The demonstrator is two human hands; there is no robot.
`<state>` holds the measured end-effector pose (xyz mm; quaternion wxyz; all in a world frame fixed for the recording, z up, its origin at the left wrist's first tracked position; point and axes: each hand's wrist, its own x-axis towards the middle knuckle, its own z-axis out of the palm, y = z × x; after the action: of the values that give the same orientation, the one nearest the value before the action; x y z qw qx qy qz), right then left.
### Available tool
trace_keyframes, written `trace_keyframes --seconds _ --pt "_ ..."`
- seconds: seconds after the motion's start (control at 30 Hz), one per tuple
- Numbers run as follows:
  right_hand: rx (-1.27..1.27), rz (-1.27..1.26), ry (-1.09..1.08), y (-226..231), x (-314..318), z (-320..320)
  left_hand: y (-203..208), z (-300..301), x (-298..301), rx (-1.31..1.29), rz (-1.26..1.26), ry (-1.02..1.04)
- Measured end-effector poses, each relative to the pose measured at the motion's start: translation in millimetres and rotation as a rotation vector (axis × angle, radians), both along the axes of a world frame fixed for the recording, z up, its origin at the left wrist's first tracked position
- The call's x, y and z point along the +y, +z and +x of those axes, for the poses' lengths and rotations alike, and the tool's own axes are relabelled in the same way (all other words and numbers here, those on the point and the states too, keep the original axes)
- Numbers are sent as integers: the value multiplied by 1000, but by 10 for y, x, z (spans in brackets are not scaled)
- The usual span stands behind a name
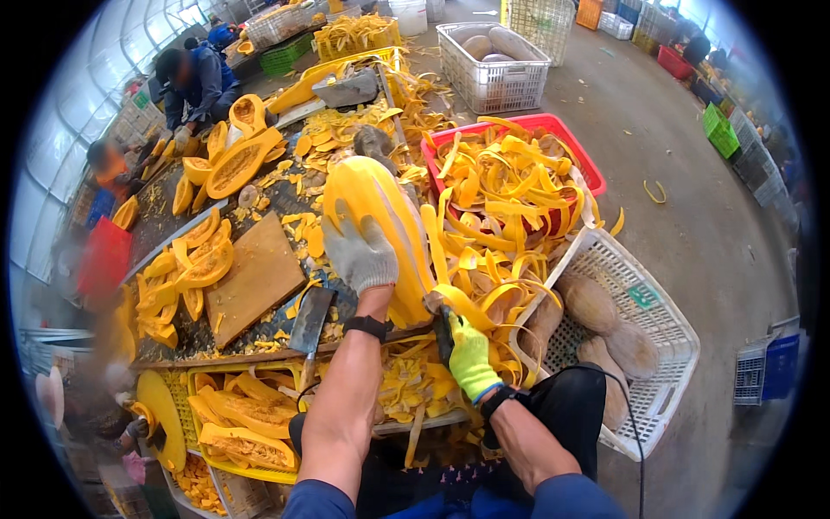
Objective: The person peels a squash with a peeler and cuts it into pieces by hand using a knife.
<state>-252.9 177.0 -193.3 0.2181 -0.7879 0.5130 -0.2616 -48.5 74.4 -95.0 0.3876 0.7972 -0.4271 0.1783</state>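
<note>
A large, long butternut squash [402, 242] stands tilted at the table edge in front of me. Most of its skin is off, leaving orange flesh with paler stripes. My left hand [361, 255], in a grey knit glove, is spread over its left side and holds it. In a yellow-green glove, my right hand [472, 356] is closed round the black handle of a peeler [444, 330] near the squash's lower right end. Its blade is partly hidden by orange peel strips [465, 304] beside that hand.
Left of the squash lie a cleaver [311, 322], a wooden board [256, 281] and cut squash pieces [203, 259]. A red crate [592, 169] heaped with peel stands right, near a white crate [683, 333] of whole squashes. A yellow crate [251, 472] holds halves. A person [201, 82] works far left.
</note>
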Motion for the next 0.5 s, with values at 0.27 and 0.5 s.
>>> trace_keyframes --seconds 0.27,0.5 --pt "-187 -43 -130 229 667 -186 -54 62 39 15 -52 -4" --pt "-184 -75 128 1397 -1673 767 65 162 59 9 -107 -30"
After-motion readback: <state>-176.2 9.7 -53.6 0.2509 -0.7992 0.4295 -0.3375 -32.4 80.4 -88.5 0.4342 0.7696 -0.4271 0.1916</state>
